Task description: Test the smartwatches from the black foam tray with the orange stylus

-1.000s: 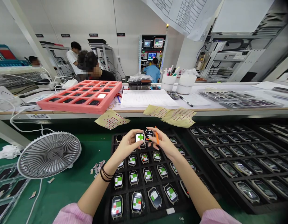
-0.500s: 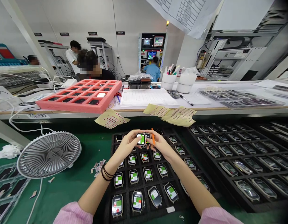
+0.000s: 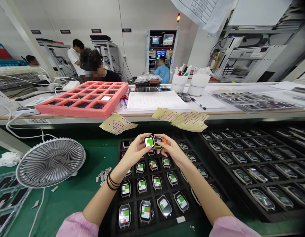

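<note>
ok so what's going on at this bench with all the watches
The left hand holds a green-and-white-lit watch, and the right hand holds a darker-screened watch beside it. An orange stick-like item shows at the right hand. Both hands are over a black tray of watches, many lit. Another black tray of watches lies to the right.

Only illegible print on the wall signs (image 3: 96, 31), overhead sheet (image 3: 201, 12), desk-edge label (image 3: 39, 121) and watch screens (image 3: 149, 142).
</note>
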`<state>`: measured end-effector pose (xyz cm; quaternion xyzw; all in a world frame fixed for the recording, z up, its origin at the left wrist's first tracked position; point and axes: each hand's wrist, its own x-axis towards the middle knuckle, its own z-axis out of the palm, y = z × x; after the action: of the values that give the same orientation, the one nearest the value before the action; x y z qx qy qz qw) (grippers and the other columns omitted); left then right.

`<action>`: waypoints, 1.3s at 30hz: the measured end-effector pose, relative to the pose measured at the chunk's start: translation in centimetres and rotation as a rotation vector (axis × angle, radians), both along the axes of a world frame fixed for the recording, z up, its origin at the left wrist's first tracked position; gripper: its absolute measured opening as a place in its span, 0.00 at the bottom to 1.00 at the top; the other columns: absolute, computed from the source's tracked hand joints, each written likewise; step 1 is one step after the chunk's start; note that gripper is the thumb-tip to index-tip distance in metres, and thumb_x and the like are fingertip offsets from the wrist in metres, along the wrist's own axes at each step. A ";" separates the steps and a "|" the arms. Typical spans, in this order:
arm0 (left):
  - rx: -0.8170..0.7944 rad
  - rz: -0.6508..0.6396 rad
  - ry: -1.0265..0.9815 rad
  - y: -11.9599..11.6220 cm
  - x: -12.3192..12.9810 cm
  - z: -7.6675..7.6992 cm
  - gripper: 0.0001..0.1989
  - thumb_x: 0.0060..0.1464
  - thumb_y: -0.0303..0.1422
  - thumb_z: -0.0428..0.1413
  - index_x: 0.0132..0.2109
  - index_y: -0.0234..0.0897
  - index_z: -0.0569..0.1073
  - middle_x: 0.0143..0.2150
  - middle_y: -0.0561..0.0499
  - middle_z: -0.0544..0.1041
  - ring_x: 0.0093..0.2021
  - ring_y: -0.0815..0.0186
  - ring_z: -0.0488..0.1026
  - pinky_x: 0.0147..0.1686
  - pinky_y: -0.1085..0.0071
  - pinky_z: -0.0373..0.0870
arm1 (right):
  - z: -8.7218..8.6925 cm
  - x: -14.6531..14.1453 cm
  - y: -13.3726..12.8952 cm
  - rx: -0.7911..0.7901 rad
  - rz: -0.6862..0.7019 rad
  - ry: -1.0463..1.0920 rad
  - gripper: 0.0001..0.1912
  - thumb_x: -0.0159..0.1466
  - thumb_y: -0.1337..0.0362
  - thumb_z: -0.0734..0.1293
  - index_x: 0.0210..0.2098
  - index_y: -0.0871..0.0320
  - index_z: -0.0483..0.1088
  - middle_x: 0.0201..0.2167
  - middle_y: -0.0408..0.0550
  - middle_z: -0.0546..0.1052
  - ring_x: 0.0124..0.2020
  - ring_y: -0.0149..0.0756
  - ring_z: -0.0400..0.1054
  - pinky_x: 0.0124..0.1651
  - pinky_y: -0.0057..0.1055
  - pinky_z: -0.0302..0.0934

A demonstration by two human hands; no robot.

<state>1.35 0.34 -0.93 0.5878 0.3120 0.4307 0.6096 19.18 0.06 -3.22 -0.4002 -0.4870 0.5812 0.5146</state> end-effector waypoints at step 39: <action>-0.025 0.121 0.064 -0.2 -0.4 0.9 0.16 0.53 0.42 0.57 0.44 0.35 0.72 0.38 0.48 0.74 0.33 0.67 0.73 0.29 0.73 0.72 | 0.4 -0.1 -0.4 0.012 -0.014 -0.040 0.21 0.56 0.58 0.69 0.48 0.57 0.68 0.25 0.41 0.69 0.22 0.29 0.66 0.16 0.22 0.50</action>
<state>0.94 0.11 -0.05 0.5738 0.3717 0.4438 0.5794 19.12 -0.35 -2.81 -0.4121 -0.4977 0.5668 0.5112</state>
